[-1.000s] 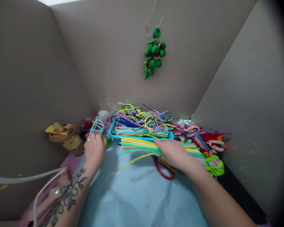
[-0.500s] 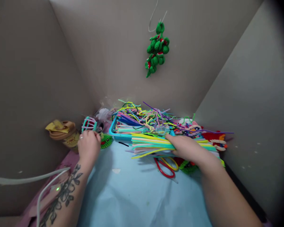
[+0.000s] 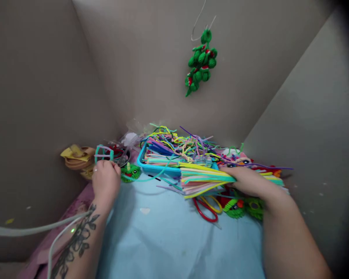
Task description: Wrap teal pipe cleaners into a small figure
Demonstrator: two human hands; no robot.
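Head view: the right hand (image 3: 251, 182) closes its grip on a flat bundle of pipe cleaners (image 3: 205, 179), held just in front of the blue tray (image 3: 158, 169), above the blue-covered tabletop (image 3: 168, 240). The left hand (image 3: 105, 183) pinches a small teal pipe-cleaner cage (image 3: 104, 153) at its lower edge. Judged handling: the stems are light, fuzzy and bend easily; loose ends fan and snag. Grip the bundle near mid-length. The cage likely deforms under pressure; hold it by a joint.
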